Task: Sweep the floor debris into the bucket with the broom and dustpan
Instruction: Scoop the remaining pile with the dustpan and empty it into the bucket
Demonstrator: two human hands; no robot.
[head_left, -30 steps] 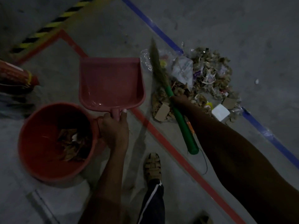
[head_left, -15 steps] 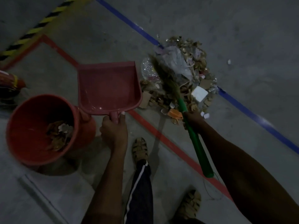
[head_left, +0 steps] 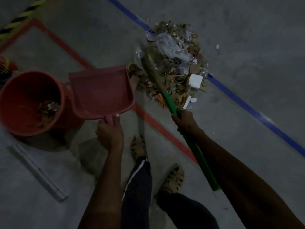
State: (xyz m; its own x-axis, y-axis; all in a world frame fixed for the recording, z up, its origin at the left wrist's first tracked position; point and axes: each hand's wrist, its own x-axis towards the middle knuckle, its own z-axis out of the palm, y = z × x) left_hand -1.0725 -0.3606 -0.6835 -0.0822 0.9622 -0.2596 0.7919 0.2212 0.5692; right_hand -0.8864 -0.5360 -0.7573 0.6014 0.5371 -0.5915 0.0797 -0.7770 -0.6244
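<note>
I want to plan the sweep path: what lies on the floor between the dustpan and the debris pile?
In the head view, almost nothing: the dustpan has its front right corner right beside the debris pile. Only loose cardboard scraps and the broom bristles lie there.

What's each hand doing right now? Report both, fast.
Left hand: grips the dustpan handle.
Right hand: grips the broom handle.

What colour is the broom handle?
Green. The broom handle shows clearly in the head view, gripped by the right hand.
</note>
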